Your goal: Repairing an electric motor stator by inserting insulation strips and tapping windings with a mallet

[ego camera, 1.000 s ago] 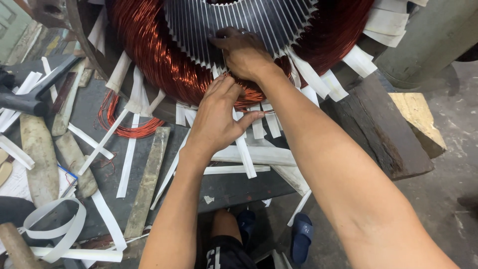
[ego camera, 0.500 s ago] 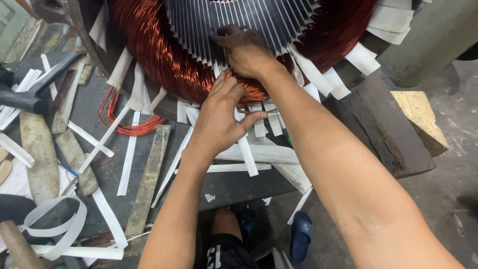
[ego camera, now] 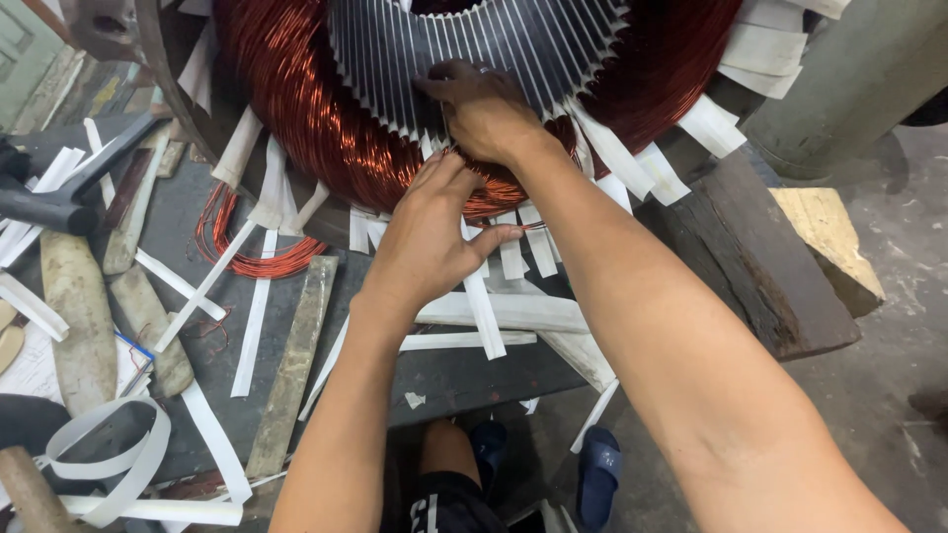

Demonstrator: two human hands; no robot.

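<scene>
Head view: both hands' grip (left (ego camera: 430, 237), right (ego camera: 484, 109)) touches copper winding (ego camera: 316, 128)

White paper strips (ego camera: 482, 314) and the copper coil (ego camera: 326, 128) crowd the stator's (ego camera: 474, 49) near edge; bare bench (ego camera: 434, 370) nearer seems passable.

The motor core (ego camera: 474, 49) and its copper winding (ego camera: 316, 128) run off the frame at twelve o'clock. The right hand (ego camera: 484, 114) covers the slot it presses, and the left hand (ego camera: 430, 237) hides its own fingertips against the wire. At six o'clock, the knee (ego camera: 444, 449) and sandals (ego camera: 597, 474) are partly cut off.
</scene>
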